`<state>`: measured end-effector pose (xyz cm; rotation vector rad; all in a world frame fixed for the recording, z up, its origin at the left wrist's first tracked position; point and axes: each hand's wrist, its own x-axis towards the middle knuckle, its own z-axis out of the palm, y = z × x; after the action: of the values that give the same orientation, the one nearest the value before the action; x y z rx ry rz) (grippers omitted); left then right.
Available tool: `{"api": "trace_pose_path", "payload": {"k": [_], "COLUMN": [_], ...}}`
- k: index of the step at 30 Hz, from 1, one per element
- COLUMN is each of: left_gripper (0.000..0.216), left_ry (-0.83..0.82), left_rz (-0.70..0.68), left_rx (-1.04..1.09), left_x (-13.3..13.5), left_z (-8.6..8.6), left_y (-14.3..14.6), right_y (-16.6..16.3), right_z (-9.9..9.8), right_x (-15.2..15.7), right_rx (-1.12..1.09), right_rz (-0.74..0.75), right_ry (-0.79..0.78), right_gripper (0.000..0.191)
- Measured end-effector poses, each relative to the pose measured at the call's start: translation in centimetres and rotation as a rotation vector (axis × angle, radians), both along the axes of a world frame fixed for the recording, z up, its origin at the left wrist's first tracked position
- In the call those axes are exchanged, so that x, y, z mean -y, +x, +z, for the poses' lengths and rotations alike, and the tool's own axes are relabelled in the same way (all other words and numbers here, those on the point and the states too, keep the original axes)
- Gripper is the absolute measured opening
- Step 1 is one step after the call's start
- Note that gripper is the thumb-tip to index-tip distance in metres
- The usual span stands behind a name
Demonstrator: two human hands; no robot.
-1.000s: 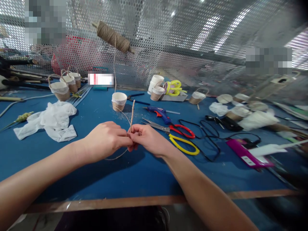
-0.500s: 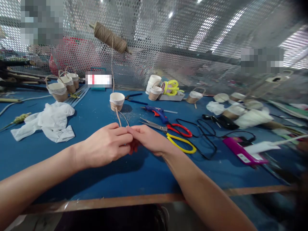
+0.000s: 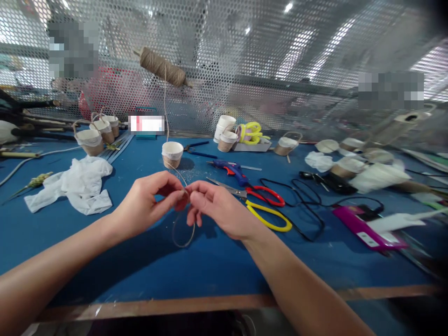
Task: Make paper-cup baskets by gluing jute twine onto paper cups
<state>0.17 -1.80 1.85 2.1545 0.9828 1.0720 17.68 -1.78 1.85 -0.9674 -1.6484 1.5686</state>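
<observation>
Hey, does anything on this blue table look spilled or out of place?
Pale specks lie scattered on the blue tabletop between the right hand and the nearest cup, like stray debris. The white cloth at left lies crumpled, not folded.

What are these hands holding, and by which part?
The left hand and right hand pinch thin string partway along, between a stretch leading towards the cup and a loop hanging below. The exact pinch spot is hidden.

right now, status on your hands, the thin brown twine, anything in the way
Left hand, right hand: fingertips together, pinching thin brown twine. Loop hanging below. Red-and-yellow-handled metal scissors near right hand, not blocking.
</observation>
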Motion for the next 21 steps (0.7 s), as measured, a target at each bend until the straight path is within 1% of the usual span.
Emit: {"api": "trace_pose_path", "payload": {"k": [2, 4, 6, 8, 9, 10, 12, 17, 21], "left_gripper": [0.011, 0.012, 0.013, 0.014, 0.014, 0.013, 0.012, 0.01, 0.009], "left_ry": [-0.194, -0.347, -0.497, -0.621, -0.657, -0.675, -0.661, -0.54, -0.478], "left_rz": [0.029, 0.025, -0.011, -0.05, -0.065, -0.071, -0.077, -0.05, -0.025], "left_rx": [0.128, 0.267, 0.404, 0.506, 0.534, 0.544, 0.522, 0.377, 0.322], "left_x": [0.1, 0.0, -0.2, -0.5, -0.5, -0.6, -0.7, -0.6, -0.5], "left_z": [0.3, 0.4, 0.3, 0.0, -0.1, -0.2, -0.4, -0.7, -0.5], "left_y": [0.1, 0.2, 0.3, 0.4, 0.5, 0.5, 0.5, 0.4, 0.4], "right_y": [-0.3, -0.5, -0.7, -0.7, -0.7, -0.7, -0.6, -0.3, -0.2], "right_z": [0.1, 0.3, 0.4, 0.6, 0.6, 0.7, 0.7, 0.6, 0.5], "right_x": [0.5, 0.8, 1.1, 1.2, 1.2, 1.2, 1.2, 1.1, 1.2], "right_rx": [0.023, 0.052, 0.077, 0.096, 0.097, 0.094, 0.082, 0.044, 0.021], "right_rz": [-0.03, -0.095, -0.146, -0.153, -0.146, -0.138, -0.133, -0.121, -0.112], "right_ry": [0.039, 0.092, 0.15, 0.183, 0.19, 0.193, 0.197, 0.171, 0.171], "right_gripper": [0.02, 0.017, 0.016, 0.014, 0.013, 0.013, 0.014, 0.015, 0.016]}}
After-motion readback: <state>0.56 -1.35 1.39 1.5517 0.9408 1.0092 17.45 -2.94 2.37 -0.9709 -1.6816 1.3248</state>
